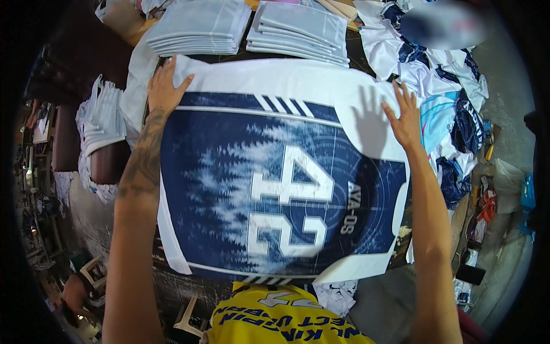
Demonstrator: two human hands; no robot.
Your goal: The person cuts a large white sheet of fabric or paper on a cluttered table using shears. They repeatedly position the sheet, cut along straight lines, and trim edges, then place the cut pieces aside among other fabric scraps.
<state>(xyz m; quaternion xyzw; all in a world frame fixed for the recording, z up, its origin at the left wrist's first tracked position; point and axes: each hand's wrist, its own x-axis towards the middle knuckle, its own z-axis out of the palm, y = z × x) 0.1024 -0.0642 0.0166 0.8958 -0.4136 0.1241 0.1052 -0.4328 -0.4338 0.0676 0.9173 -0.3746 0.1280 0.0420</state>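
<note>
From our left hand, spread wide on its corner, the navy-and-white jersey panel lies toward four o'clock, hem-to-neck axis nine to three; from our right hand, splayed at its edge, toward eight.

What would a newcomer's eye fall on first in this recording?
First, the large navy-and-white printed panel spread across the middle, its big numerals turned sideways. Then the person's open hands: left hand at its upper left corner, right hand by its upper right edge.
</note>
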